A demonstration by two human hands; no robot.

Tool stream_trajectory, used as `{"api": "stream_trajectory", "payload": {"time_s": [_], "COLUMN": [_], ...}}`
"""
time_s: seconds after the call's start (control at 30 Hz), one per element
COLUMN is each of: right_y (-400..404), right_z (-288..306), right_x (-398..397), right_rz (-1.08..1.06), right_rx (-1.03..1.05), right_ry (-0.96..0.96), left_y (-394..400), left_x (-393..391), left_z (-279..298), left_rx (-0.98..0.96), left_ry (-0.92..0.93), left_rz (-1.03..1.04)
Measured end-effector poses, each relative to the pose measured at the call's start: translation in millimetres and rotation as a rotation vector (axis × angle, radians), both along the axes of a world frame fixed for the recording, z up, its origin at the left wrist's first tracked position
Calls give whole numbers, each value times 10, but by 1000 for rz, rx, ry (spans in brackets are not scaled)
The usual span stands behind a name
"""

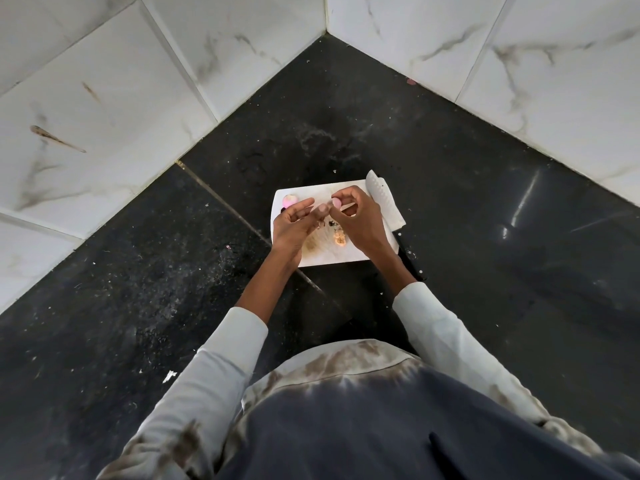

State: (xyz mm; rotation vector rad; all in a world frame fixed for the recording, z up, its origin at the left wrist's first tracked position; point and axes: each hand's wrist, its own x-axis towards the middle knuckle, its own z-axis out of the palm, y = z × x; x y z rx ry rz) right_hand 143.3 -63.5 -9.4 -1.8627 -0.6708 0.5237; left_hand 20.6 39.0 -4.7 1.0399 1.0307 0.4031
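A white cutting board [332, 259] lies on the black counter in a tiled corner. Over it, my right hand [360, 220] pinches a small pink peeled clove or bulb [336, 203] between thumb and curled fingers. My left hand [294, 223] is beside it, palm up with fingers relaxed, its thumb tip close to the pink piece. A second pink piece [289, 200] sits at the board's far left corner. Brownish peel scraps [339, 239] lie on the board under my hands. A white-bladed knife [382, 199] with a black handle rests along the board's right edge.
The black counter [485, 220] is dusty, with small white flecks, and a seam runs diagonally under the board. White marble-look wall tiles [104, 116] close the corner on the left and right. My grey sleeves and dark apron fill the bottom.
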Motion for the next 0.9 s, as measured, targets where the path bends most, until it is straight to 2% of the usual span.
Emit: {"api": "stream_trajectory", "payload": {"time_s": [0.33, 0.63, 0.9], "right_y": [-26, -24, -28], "right_z": [19, 36, 97], "right_x": [33, 50, 15], "right_rz": [-93, -117, -101], "right_rx": [34, -12, -24], "right_ry": [28, 78, 114], "left_y": [-6, -43, -83], "left_x": [-40, -2, 75], "left_z": [143, 87, 39], "left_rx": [-133, -114, -128], "left_ry": [-171, -7, 31], "left_rz": [-47, -44, -42]}}
